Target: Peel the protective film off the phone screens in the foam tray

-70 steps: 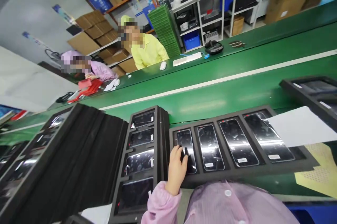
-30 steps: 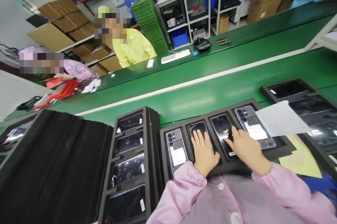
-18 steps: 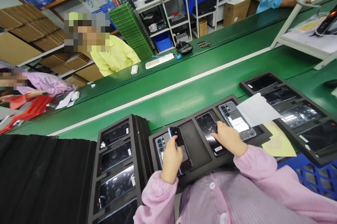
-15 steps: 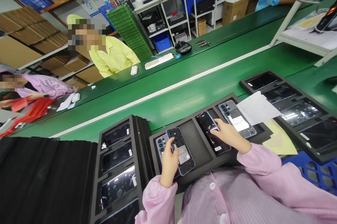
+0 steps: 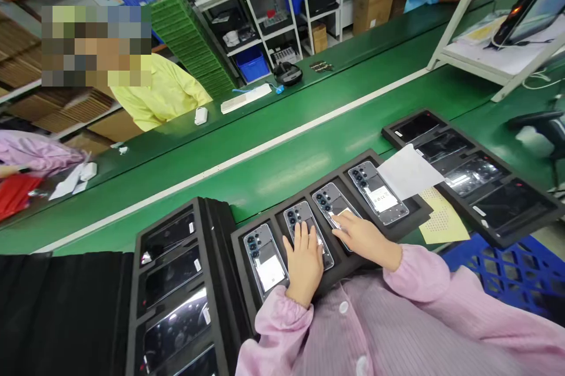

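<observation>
A black foam tray (image 5: 426, 210) in front of me holds several phones lying back side up, camera lenses showing. My left hand (image 5: 303, 259) lies flat, fingers stretched out, on the second phone from the left (image 5: 300, 220). My right hand (image 5: 362, 237) rests flat on the third phone (image 5: 329, 199), fingers extended. The leftmost phone (image 5: 263, 258) and the rightmost phone (image 5: 378, 192) are untouched. Neither hand grips anything.
Another foam tray (image 5: 132, 282) of screen-up phones sits at the left on a stack, a third tray (image 5: 525, 229) at the right. White paper (image 5: 408, 171) and a yellow sheet (image 5: 441, 222) lie between trays. A green conveyor (image 5: 282, 152) runs behind; a person in yellow (image 5: 161, 93) sits across.
Both hands lifted and turned over the second and third phones; these now lie back side up in their slots, with my hands flat on them. The view swung to the right.
</observation>
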Available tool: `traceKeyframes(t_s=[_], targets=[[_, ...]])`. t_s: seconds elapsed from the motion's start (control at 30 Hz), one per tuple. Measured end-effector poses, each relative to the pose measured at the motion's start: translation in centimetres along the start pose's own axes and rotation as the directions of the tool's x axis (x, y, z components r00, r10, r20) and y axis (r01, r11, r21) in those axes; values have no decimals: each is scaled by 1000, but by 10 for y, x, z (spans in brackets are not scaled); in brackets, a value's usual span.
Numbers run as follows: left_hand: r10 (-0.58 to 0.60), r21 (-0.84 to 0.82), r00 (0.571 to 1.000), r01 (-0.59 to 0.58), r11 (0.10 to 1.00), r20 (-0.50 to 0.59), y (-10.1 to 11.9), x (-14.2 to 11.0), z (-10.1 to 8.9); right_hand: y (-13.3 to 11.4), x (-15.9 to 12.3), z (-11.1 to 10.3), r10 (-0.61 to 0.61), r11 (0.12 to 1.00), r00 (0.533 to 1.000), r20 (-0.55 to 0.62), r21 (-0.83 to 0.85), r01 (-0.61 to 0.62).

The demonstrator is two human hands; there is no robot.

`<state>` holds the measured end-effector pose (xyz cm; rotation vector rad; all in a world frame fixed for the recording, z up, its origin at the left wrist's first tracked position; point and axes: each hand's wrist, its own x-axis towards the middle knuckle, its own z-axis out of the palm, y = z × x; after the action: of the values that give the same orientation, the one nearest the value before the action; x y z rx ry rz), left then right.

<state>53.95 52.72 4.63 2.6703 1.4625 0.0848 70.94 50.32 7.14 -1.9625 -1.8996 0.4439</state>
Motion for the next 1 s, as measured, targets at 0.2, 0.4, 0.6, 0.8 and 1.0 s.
traceKeyframes(t_s=[0.2,0.4,0.6,0.8,1.0], targets=[[-44,-8,979,43,999,-199,-27,-36,7,90,-38,-33,152,988,878,-454,107,-115],[-262,39,955,270,962,-138,-51,-77,9,138,-66,-20,188,982,812,-552,116,-148],[-328,-41,938,326,945,-109,-54,-79,10,142,-66,-5,201,978,811,-550,158,-135],[-337,-99,933,326,940,-127,-56,-81,13,145,-62,-5,190,981,808,-557,143,-132],[-270,-133,939,246,960,-215,-64,-90,11,137,-67,-9,170,984,808,-563,57,-168]])
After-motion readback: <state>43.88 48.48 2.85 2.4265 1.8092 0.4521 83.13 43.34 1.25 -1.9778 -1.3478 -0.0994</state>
